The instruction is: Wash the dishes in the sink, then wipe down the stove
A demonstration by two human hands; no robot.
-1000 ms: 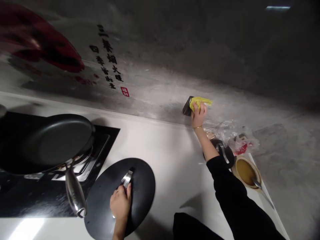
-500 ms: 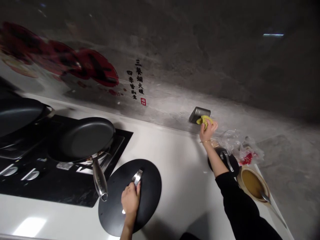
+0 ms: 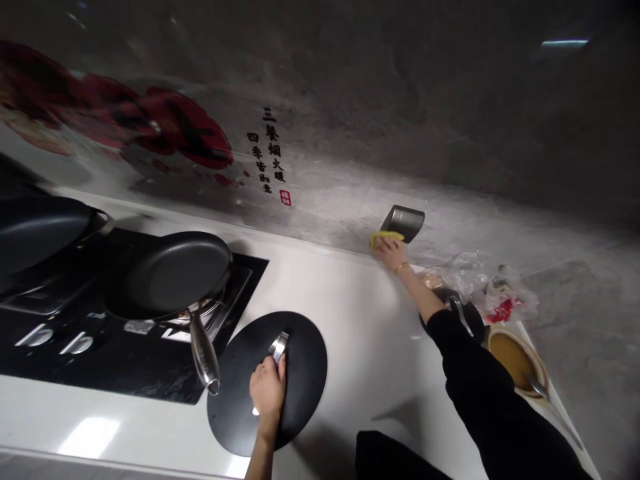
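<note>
My left hand (image 3: 269,387) is closed round the metal handle of a large round black pan lid (image 3: 306,373), over the white counter beside the stove. At the foot of the back wall, my right hand (image 3: 391,251) presses a yellow cloth (image 3: 385,238), its fingers bent over it. Just above that hand a dark grey metal box-like fitting (image 3: 406,223) sticks out from the wall. Below my right forearm a smaller black lid (image 3: 473,319) with a metal handle is partly hidden by the sleeve.
A black frying pan (image 3: 173,277) sits on the stove (image 3: 135,360), its handle jutting over the front right. Another dark pan (image 3: 40,233) stands far left. By the right wall are clear plastic bags (image 3: 470,273) and a bowl of brown liquid (image 3: 510,357) with a spoon (image 3: 540,389).
My right hand has moved left and slightly down with the yellow cloth, from the metal fitting to the wall's base. The left hand stays on the lid handle; the view has shifted slightly.
</note>
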